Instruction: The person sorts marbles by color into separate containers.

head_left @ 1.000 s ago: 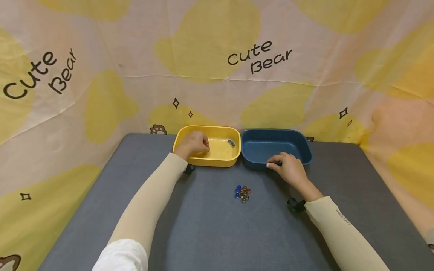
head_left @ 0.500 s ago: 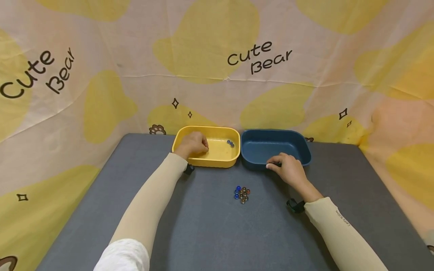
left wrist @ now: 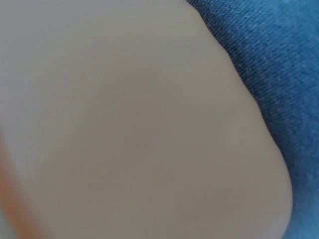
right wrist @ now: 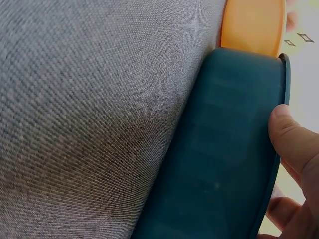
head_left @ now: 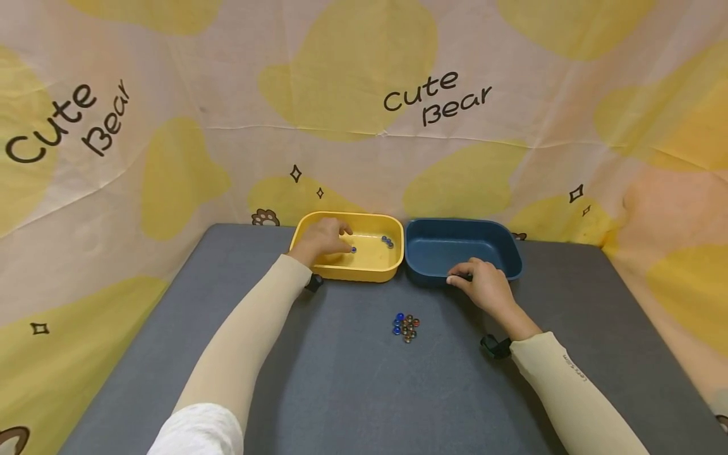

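Gripping dark-blue rectangular plastic tub (right wrist: 214,139) with right hand (head_left: 485,284); beside left hand (head_left: 322,239), loosely spread, pinch round blue glassy marble (head_left: 354,250), likely light and slippery, at its sides.

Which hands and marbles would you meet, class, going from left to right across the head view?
Left hand, lone blue marble, small blue marble cluster, mixed-colour marble group, right hand.

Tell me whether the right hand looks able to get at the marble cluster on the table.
Probably yes, after letting go: the right hand grips the near rim of the blue tray, but the marble cluster lies nearby on the grey table, with nothing visible in between.
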Motion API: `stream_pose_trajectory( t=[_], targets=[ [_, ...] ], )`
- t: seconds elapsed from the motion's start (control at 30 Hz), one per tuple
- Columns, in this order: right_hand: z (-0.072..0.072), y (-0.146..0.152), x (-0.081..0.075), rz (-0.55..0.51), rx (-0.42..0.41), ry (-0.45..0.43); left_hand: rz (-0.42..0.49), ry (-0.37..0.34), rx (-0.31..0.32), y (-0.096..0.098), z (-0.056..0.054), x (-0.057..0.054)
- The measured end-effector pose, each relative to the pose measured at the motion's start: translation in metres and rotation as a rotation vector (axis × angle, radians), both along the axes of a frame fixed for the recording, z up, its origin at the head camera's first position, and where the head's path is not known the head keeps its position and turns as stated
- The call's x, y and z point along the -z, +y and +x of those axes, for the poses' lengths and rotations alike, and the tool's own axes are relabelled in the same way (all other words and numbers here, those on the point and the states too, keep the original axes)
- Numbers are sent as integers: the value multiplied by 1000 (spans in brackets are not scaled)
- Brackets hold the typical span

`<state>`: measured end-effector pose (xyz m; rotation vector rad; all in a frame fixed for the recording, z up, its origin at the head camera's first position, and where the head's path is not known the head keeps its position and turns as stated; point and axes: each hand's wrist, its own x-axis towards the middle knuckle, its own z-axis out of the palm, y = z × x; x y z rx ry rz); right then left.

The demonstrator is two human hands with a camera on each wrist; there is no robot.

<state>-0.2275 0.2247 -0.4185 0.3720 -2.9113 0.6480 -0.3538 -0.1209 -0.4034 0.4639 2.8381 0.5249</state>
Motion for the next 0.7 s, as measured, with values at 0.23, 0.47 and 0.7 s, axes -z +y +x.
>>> stream_pose_trajectory(
  t=[0.23,0.47,0.7],
  targets=[
    [0,1,0,4,4,-11,-12,22,14,-1,9,-6],
    [1,1,0,3,3,-3,-45,52,37,-1,19,-11],
    [0,0,0,-4,-2,3,-66,65,56,0,29,-19]
  ],
)
